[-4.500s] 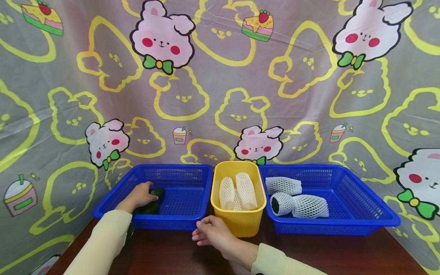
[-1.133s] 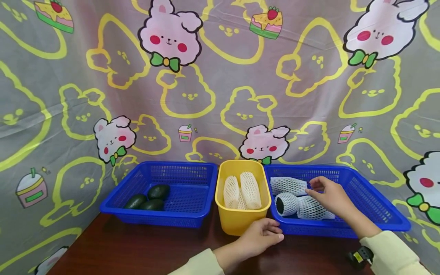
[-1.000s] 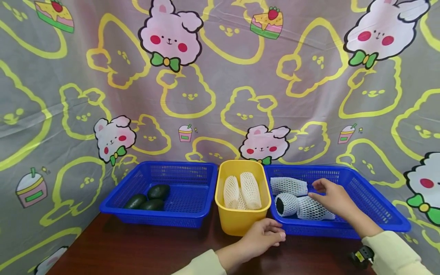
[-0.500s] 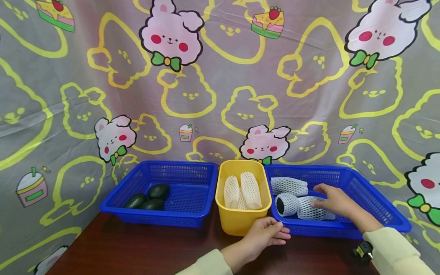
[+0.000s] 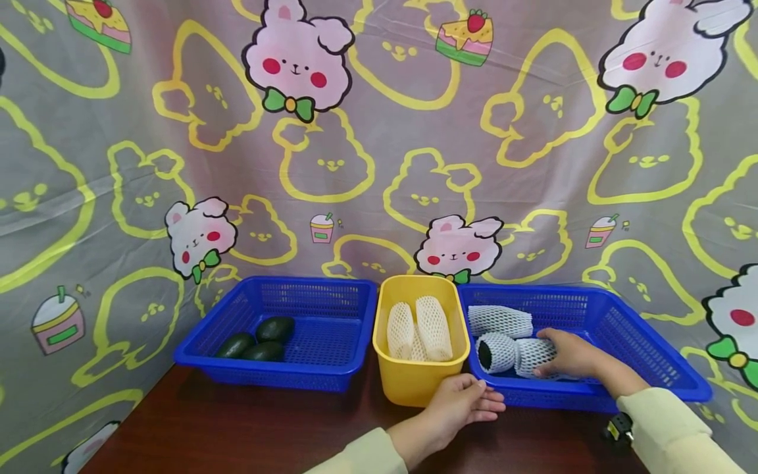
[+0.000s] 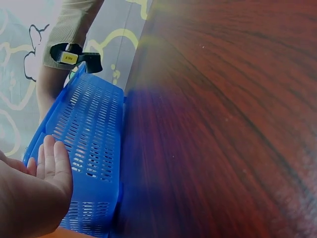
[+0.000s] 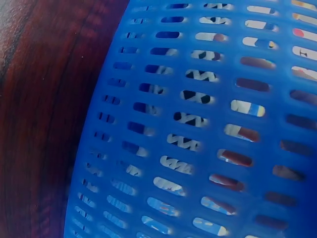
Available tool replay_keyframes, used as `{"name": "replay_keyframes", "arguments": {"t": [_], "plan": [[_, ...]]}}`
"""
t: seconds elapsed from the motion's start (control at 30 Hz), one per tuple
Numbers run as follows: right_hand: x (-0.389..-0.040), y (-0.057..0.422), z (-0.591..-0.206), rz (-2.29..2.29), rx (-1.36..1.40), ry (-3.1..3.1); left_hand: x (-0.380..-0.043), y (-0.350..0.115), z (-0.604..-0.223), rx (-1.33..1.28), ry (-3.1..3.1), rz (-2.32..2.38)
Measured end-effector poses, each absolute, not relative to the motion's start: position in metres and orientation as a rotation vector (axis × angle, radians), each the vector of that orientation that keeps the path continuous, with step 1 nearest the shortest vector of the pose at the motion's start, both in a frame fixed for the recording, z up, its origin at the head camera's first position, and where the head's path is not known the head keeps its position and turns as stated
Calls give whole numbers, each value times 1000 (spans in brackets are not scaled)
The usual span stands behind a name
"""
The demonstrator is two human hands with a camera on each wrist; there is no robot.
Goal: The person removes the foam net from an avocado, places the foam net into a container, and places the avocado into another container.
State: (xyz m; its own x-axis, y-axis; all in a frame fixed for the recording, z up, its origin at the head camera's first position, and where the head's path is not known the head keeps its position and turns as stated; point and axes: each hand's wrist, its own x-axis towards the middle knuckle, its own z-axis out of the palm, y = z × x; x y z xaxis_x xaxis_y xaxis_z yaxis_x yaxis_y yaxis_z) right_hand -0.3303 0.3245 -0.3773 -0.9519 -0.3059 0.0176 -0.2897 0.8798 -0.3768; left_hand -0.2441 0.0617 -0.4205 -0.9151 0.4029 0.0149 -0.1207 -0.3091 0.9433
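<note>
In the head view my right hand (image 5: 571,354) is inside the right blue basket (image 5: 645,388), thumb and fingers around an avocado in a white foam net (image 5: 531,357). Left of it lies another netted avocado (image 5: 496,352), its dark end showing. A third foam-netted piece (image 5: 500,320) rests behind them. My left hand (image 5: 458,408), fingers extended and holding nothing, is by the front of the yellow bin (image 5: 408,385) and the right basket's corner; the left wrist view shows these fingers (image 6: 49,161) beside the basket wall. In the right wrist view the basket's slotted wall (image 7: 198,129) hides the right hand.
At left stands another blue basket (image 5: 278,378) with three dark green avocados (image 5: 275,329). The yellow bin between the baskets holds several white foam net sleeves (image 5: 433,329). All stand on a dark wooden table (image 5: 249,428) before a patterned curtain (image 5: 355,151).
My right hand has lowered from above the basket onto the front netted avocado. The left hand, earlier over the left basket, now sits by the yellow bin, its fingers straighter than a second ago.
</note>
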Motion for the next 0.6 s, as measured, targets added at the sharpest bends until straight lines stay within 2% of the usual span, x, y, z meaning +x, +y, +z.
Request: {"name": "replay_keyframes", "arguments": {"t": [0.6], "plan": [[-339,325,-390,-453,-595,3030,-245,62,-421,352,1595,2278]]}}
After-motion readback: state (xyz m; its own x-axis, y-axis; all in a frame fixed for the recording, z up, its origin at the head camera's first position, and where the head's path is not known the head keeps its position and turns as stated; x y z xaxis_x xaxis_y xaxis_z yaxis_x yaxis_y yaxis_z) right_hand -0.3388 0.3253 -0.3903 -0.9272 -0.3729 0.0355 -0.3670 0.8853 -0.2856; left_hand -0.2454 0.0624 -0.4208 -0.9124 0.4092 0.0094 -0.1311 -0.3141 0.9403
